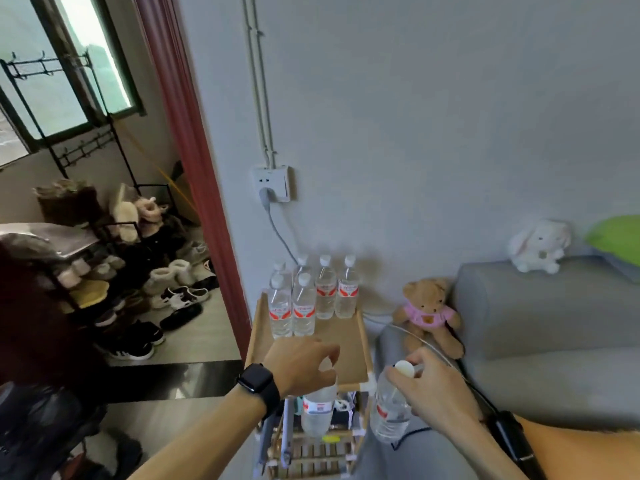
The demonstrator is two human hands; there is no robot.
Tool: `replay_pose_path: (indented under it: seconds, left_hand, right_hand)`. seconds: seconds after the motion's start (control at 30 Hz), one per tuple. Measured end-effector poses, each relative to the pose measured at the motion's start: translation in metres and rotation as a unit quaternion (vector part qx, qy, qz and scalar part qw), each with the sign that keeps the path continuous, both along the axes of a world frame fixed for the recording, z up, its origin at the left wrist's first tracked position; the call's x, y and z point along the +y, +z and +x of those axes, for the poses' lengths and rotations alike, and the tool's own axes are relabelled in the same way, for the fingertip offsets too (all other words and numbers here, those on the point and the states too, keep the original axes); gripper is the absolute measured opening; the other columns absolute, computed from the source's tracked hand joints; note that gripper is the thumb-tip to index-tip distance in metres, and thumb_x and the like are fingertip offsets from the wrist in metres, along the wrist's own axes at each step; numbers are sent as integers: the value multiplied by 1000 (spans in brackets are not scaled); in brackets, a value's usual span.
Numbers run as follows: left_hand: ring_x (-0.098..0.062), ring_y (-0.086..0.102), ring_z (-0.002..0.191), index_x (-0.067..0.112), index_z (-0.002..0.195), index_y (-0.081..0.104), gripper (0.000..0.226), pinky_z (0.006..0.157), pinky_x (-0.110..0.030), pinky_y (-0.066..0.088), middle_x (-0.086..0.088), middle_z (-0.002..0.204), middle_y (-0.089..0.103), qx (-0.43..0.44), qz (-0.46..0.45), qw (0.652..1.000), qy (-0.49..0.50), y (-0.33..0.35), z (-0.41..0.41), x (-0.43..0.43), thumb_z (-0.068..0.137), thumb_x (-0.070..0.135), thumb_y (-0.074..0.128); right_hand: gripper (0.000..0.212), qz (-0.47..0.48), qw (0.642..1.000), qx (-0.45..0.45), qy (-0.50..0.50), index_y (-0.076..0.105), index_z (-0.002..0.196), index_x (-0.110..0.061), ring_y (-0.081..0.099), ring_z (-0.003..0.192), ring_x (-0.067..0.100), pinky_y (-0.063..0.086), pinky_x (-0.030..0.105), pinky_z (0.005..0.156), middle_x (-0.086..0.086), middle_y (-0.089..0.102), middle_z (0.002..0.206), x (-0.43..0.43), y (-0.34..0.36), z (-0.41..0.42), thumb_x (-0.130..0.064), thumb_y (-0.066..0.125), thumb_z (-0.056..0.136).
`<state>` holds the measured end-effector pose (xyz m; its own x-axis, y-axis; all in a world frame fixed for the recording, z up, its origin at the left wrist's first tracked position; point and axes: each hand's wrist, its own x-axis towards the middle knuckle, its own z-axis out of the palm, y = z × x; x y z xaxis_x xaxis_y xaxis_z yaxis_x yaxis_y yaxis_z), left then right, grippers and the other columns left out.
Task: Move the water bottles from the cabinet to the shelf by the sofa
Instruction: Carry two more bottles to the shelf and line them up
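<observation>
Several clear water bottles (313,296) with white caps and red labels stand in two rows at the back of the wooden shelf top (349,344) beside the grey sofa. My left hand (299,365), a dark watch on its wrist, grips one more bottle (317,408) by its neck, hanging in front of the shelf's near edge. My right hand (433,389) grips another bottle (389,412) by its neck just under the cap; it hangs tilted past the shelf's front right corner. Both held bottles are below the shelf top's level.
A grey sofa (554,334) with a brown teddy bear (429,311), a white plush rabbit (538,245) and a green cushion lies right. A wall socket (273,183) with a cable is above the shelf. A red curtain and crowded shoe rack (114,271) fill the left.
</observation>
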<state>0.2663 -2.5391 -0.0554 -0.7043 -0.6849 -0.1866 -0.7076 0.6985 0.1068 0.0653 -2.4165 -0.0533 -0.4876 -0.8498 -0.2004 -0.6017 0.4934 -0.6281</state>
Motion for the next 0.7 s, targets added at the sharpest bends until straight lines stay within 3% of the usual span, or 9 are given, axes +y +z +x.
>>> replay_pose_path:
  seconds: [0.2,0.27,0.4,0.53,0.7]
  left_hand:
    - [-17,49,75,29,111,53,25,61,-29,35,1,103,62,29,4,999,-13,-13,-29,-80,95,46,45]
    - [-19,51,76,28,113,52,24,64,-31,39,0,106,61,35,12,999,-7,-17,-40,-101,96,44,45]
    - [-24,58,85,26,118,51,26,71,-35,50,-2,111,58,48,19,999,12,-27,-64,-129,98,41,43]
    - [-22,57,85,24,119,52,29,69,-32,47,-3,110,58,55,-3,998,24,-31,-81,-148,100,43,40]
    - [-17,50,81,25,120,50,30,68,-30,44,-1,113,56,55,-3,998,28,-34,-84,-160,100,45,40]
  right_hand:
    - [41,8,998,-42,-35,58,81,-29,65,73,11,58,40,71,-9,67,78,-86,-9,-9,-65,65,62]
    - [42,1,998,-42,-44,57,80,-29,65,72,12,58,39,70,-9,67,75,-113,-15,-12,-66,63,59]
    - [33,1,999,-21,-28,53,83,-29,59,77,6,48,32,70,-12,65,77,-148,-26,-13,-59,65,74]
    - [28,8,999,-41,-8,51,88,-29,54,75,-2,41,22,62,-15,62,78,-172,-38,-21,-54,64,83]
    - [31,29,998,-26,53,47,91,-33,58,77,0,45,26,64,-15,64,80,-198,-51,-40,-61,59,84]
